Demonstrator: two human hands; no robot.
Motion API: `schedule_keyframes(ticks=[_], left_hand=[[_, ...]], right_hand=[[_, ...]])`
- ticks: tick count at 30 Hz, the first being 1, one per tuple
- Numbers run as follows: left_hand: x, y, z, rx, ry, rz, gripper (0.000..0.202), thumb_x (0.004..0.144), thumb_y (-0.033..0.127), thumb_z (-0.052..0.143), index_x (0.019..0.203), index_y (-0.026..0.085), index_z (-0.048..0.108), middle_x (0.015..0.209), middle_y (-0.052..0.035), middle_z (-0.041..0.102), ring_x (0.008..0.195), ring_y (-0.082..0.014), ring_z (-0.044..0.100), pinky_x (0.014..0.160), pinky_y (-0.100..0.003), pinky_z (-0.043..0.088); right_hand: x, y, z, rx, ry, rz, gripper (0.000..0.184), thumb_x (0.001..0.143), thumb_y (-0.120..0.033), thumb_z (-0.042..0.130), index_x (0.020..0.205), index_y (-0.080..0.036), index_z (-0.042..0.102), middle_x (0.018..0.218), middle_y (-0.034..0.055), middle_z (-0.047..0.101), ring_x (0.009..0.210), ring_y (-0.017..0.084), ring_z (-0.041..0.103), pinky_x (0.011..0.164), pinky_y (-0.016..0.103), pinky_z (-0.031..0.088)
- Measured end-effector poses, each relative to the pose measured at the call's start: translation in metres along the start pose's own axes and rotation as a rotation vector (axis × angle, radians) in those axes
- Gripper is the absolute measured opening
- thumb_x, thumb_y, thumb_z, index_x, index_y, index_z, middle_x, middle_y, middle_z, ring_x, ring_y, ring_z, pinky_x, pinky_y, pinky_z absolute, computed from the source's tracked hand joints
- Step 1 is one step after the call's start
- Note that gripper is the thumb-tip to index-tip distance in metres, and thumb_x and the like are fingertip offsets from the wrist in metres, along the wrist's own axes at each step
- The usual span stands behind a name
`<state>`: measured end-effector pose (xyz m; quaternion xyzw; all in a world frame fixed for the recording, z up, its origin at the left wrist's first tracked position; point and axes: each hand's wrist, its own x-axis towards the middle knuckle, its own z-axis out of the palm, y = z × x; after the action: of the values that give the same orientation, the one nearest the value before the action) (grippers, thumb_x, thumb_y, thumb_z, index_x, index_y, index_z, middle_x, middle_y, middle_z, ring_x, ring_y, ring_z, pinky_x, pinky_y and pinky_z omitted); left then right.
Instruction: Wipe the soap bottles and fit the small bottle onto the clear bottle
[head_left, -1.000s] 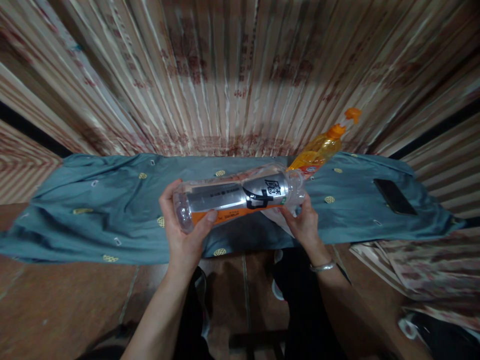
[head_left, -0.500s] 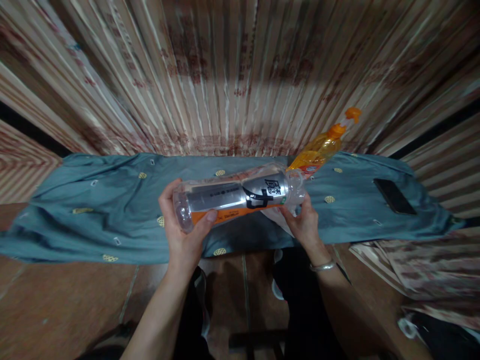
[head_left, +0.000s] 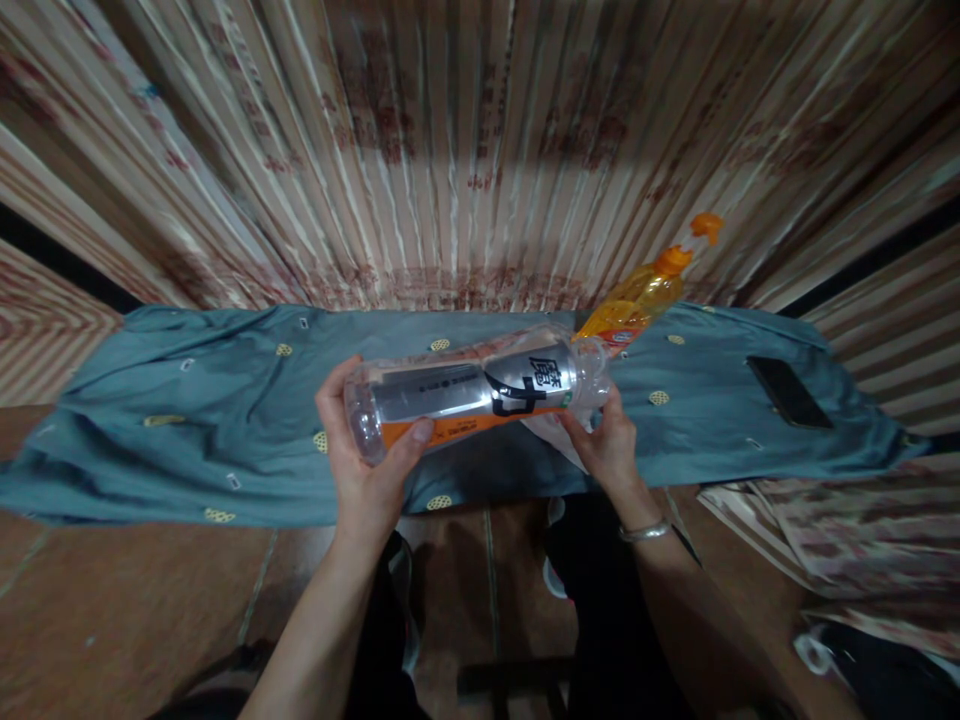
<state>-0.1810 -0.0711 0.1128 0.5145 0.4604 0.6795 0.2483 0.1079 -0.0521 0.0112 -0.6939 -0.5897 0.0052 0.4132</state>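
A clear bottle held sideways, one hand at each end

The left hand [head_left: 367, 470] is wrapped around the base end of the clear bottle [head_left: 465, 392], thumb on the near side. The right hand [head_left: 609, 450] is closed about its neck end, and whether a cap sits there cannot be told. A hold at both ends likely keeps the bottle level and steady. It hangs in the air just above the blue-green cloth [head_left: 225, 420]. Farther right an orange bottle [head_left: 634, 300] stands on the cloth, and a dark phone [head_left: 787, 392] lies flat well to the right, clear of both hands.
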Motion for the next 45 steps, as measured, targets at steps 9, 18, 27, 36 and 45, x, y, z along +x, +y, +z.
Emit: schedule_keyframes(ticks=[9,18,27,36,45], left_hand=[[0.0007,0.0023,0.0018,0.027,0.008,-0.014,0.079,0.066,0.059,0.088,0.129,0.026,0.055,0.117,-0.0050,0.061,0.103,-0.0225,0.063,0.089,-0.036,0.055],[0.0005,-0.0003,0.0004,-0.006,0.006,-0.011,0.079,0.066,0.056,0.090,0.131,0.026,0.056,0.119,-0.0052,0.061,0.105,-0.0229,0.063,0.093,-0.037,0.053],[0.0001,-0.0006,0.0007,0.044,0.002,0.001,0.079,0.068,0.060,0.087,0.132,0.027,0.054,0.121,-0.0059,0.059,0.106,-0.0243,0.062,0.096,-0.040,0.053],[0.0002,-0.0008,0.0011,0.044,-0.005,0.003,0.080,0.068,0.062,0.086,0.131,0.027,0.054,0.117,-0.0051,0.059,0.103,-0.0231,0.062,0.095,-0.039,0.053],[0.0003,0.0012,0.0010,0.056,0.000,-0.020,0.080,0.067,0.062,0.086,0.131,0.027,0.053,0.119,-0.0062,0.059,0.106,-0.0235,0.062,0.092,-0.038,0.053]], right_hand=[[-0.0003,-0.0017,-0.0006,-0.018,0.003,0.021,0.075,0.089,-0.064,0.064,0.147,-0.017,0.053,0.121,0.0192,0.080,0.104,0.037,0.079,0.083,0.047,0.063],[0.0011,-0.0058,-0.0028,0.009,-0.024,0.052,0.079,0.087,-0.063,0.064,0.147,-0.013,0.054,0.122,0.0210,0.080,0.106,0.037,0.079,0.085,0.047,0.063],[0.0003,-0.0023,-0.0010,-0.010,-0.010,0.039,0.077,0.088,-0.063,0.066,0.147,-0.016,0.053,0.119,0.0192,0.081,0.102,0.037,0.079,0.082,0.047,0.063],[0.0002,-0.0012,-0.0012,0.008,-0.016,0.028,0.075,0.088,-0.062,0.067,0.147,-0.018,0.052,0.121,0.0174,0.080,0.104,0.036,0.079,0.084,0.048,0.063],[0.0001,-0.0009,-0.0005,-0.009,-0.008,0.024,0.075,0.088,-0.062,0.066,0.146,-0.017,0.053,0.121,0.0185,0.080,0.103,0.036,0.079,0.083,0.048,0.064]])
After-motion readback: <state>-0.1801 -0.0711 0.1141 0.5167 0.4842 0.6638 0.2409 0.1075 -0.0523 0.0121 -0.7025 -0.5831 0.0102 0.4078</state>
